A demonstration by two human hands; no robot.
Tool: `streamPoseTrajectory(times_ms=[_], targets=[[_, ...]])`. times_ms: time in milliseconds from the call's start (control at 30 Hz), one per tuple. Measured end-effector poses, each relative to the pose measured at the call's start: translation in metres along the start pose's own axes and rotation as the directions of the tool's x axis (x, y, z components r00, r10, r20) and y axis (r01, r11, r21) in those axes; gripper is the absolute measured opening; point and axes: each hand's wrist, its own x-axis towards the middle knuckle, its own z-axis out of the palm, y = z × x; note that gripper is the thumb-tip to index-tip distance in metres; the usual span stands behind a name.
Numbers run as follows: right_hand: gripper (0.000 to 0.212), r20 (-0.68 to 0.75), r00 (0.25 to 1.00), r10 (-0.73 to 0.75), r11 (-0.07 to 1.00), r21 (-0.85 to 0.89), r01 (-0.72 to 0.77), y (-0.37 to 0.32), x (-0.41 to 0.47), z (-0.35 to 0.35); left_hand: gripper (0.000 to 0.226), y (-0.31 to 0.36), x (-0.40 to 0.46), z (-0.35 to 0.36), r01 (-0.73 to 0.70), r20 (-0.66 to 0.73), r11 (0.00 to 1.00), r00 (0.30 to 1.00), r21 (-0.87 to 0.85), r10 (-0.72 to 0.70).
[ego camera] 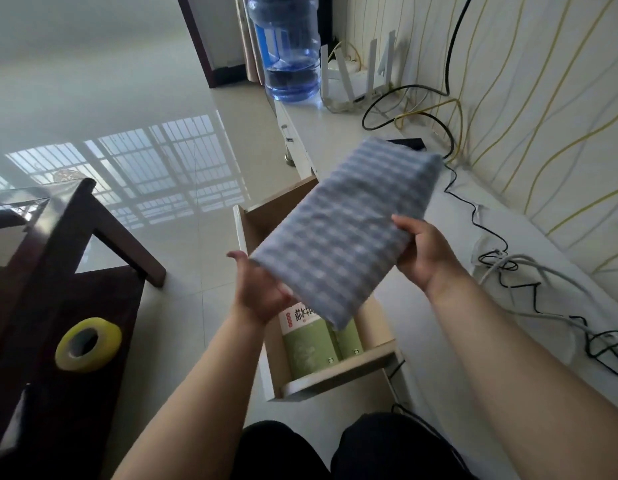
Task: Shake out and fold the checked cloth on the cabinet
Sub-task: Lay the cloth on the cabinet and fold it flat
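Tape roll point(88, 344): yellow, on dark table. Left hand point(259, 289): grips near corner of checked cloth point(345, 233). Cloth: folded, blurred, held above open drawer point(338, 379). Right hand point(426, 255): grips cloth's right edge. Cabinet point(439, 306): white, strewn with cables.

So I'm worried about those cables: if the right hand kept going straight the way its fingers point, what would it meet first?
The right hand already holds the checked cloth, so that comes first; the cables lie off to its right, though depth is unclear.
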Motion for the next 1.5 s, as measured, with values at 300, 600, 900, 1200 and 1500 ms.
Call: streamPoseTrajectory(times_ms=[300, 600, 900, 1200, 1500], targets=[[0.025, 0.17, 0.948, 0.269, 0.884, -0.434, -0.173, 0.045, 0.006, 0.03, 0.081, 0.016, -0.046, -0.012, 0.202, -0.256, 0.867, 0.963, 0.455, -0.089], [0.064, 0.151, 0.964, -0.219, 0.069, -0.983, 0.169, 0.052, 0.037, 0.009, 0.045, 0.014, -0.027, -0.018, 0.079, -0.559, 0.858, 0.787, 0.508, 0.259], [0.05, 0.249, 0.95, -0.186, -0.34, -0.924, 0.175, 0.06, 0.045, -0.066, 0.068, -0.013, 0.07, 0.002, 0.12, -0.529, 0.831, 0.818, 0.543, 0.227], [0.049, 0.301, 0.929, -0.215, -0.484, -0.859, 0.166, 0.07, 0.041, -0.069, 0.076, -0.016, 0.048, -0.062, 0.63, -0.757, 0.521, 0.171, 0.576, 0.63], [0.046, 0.287, 0.931, -0.224, -0.488, -0.86, 0.148, 0.069, 0.035, -0.062, 0.052, -0.01, 0.02, -0.062, 0.582, -0.764, 0.528, 0.288, 0.619, 0.578]])
